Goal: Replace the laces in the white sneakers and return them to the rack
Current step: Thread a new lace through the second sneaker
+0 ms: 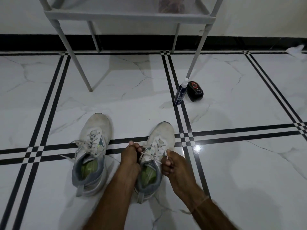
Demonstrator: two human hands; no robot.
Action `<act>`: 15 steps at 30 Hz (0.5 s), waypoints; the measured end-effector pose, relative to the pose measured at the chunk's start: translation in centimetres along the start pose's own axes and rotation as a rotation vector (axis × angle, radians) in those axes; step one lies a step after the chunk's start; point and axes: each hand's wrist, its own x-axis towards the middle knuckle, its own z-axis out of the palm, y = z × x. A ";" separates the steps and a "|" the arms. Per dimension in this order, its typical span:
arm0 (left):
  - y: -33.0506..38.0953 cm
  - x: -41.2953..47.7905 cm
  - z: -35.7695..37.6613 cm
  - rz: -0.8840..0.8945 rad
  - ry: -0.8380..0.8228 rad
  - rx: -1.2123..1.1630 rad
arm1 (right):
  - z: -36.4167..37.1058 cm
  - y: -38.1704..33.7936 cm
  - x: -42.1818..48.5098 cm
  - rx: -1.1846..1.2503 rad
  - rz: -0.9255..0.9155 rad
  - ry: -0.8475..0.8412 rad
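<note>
While your left hand (131, 156) and right hand (174, 166) each pinch an end of the lace (153, 149) on the right-side sneaker (163, 135), you look to be at the first step, untying the old lace. Next you prob. need slow pulls, hole by hole. The other sneaker (98, 125) sits near on the floor (232, 97), w/ the rack (129, 16) well behind
</note>
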 end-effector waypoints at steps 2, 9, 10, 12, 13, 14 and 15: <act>-0.2 0.4 0.0 -0.018 -0.002 -0.057 | -0.2 0.1 0.0 0.014 -0.001 0.014; -0.8 0.5 -0.1 -0.003 0.002 0.031 | -1.2 0.5 -0.5 -0.121 -0.042 -0.013; -0.7 0.1 -0.1 0.083 -0.017 0.173 | -1.2 0.3 -0.8 -0.203 -0.061 0.001; -0.7 -1.0 -0.7 0.300 -0.091 0.412 | -1.1 -0.4 -1.3 -0.354 -0.124 0.094; -0.6 -1.7 -1.2 0.398 -0.142 0.501 | -0.9 -0.7 -1.3 -0.409 -0.168 0.140; -0.5 -1.8 -1.9 0.464 -0.199 0.579 | -0.7 -1.1 -1.1 -0.483 -0.206 0.168; -0.4 -2.0 -2.6 0.492 -0.258 0.655 | -0.4 -1.5 -0.8 -0.591 -0.223 0.179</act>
